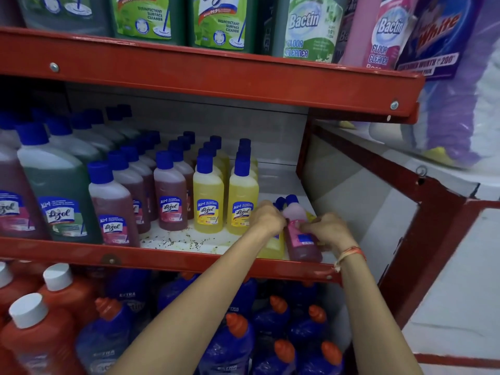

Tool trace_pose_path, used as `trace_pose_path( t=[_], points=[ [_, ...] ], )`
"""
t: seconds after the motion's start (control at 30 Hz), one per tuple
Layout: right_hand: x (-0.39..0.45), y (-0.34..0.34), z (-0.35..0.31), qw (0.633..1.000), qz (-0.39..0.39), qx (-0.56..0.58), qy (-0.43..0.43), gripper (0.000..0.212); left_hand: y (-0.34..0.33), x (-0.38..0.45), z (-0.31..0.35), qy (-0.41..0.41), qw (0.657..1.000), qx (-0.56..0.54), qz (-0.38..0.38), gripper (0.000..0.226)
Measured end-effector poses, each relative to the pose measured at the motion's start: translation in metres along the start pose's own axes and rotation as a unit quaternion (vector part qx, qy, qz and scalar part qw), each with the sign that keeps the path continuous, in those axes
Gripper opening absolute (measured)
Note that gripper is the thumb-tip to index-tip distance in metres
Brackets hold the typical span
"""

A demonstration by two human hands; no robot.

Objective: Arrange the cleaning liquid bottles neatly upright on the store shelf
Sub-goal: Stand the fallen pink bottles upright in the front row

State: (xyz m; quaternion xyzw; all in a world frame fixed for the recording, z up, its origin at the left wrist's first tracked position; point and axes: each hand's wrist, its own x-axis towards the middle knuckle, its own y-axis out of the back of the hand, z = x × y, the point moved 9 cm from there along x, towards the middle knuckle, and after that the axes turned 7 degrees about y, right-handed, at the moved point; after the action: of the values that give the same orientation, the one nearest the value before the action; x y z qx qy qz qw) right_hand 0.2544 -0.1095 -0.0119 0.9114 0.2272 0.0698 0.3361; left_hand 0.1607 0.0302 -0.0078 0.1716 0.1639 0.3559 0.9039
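Note:
On the middle red shelf (189, 259), small blue-capped bottles stand upright in rows: pink ones (170, 201) and yellow ones (208, 204). At the shelf's right end a pink bottle (300, 239) lies tilted on its side, cap pointing to the back, with a yellow bottle (273, 247) lying beside it on the left. My left hand (267, 217) grips the pink bottle near its neck. On the bottle's right side, my right hand (328, 231) holds the body. Part of a further yellow bottle shows behind my right hand.
Larger green and pink bottles (58, 196) fill the shelf's left. Dark specks litter the white shelf floor (178, 240). The red upper shelf (216, 77) hangs overhead, carrying big cleaner bottles. Blue and orange bottles (235, 339) crowd the shelf below. A red frame post (433, 239) stands right.

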Motion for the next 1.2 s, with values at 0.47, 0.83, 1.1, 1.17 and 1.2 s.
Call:
trace_pose_path(
  t=[0.47,0.83,1.1,1.17,1.2],
  points=[
    [-0.049,-0.002,-0.037,0.931,-0.022,0.358,0.070,0.044,0.030,-0.044,0.007,-0.087,0.975,-0.200,-0.033,0.037],
    [-0.075,-0.086,-0.133,0.890,-0.098,0.394,0.209,0.051,0.163,-0.055,-0.052,-0.131,0.942,-0.308,0.029,0.043],
    [-0.070,-0.139,-0.146,0.914,-0.079,0.311,0.248,0.053,0.198,-0.050,-0.095,-0.136,0.946,-0.264,0.129,0.047],
    [-0.070,-0.144,-0.144,0.917,-0.080,0.300,0.249,0.054,0.198,-0.052,-0.094,-0.153,0.946,-0.255,0.132,0.045],
    [-0.070,-0.145,-0.145,0.919,-0.079,0.293,0.253,0.053,0.199,-0.053,-0.094,-0.161,0.945,-0.250,0.133,0.045]
  ],
)
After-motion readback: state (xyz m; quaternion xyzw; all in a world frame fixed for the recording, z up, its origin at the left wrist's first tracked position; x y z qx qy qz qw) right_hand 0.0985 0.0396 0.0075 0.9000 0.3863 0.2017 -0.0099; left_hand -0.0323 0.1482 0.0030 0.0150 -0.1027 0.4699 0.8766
